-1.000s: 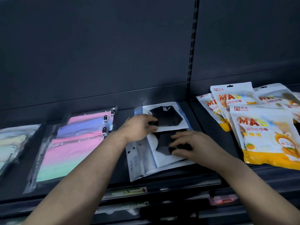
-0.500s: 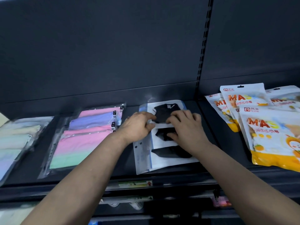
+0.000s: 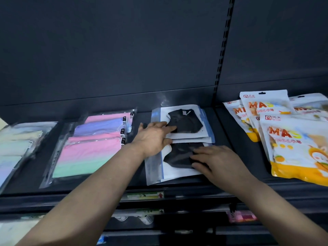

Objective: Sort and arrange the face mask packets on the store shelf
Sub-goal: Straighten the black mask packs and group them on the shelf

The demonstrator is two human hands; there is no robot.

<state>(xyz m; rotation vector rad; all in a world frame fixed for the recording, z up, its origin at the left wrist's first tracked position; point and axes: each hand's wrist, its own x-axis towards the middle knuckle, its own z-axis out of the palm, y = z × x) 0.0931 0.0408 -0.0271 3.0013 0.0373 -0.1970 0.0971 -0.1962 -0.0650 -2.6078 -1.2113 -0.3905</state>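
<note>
Mask packets (image 3: 179, 173) on shelf (image 3: 224, 134), pouches (image 3: 298, 157) right

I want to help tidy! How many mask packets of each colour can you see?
Black mask packets: 2 showing, more stacked under the back one
Pink-purple-green packets: 2
Pale pastel packets: at least 1, cut off at the edge
Orange MASK pouches: 4 clear, maybe more tucked behind
Total: at least 9
</note>
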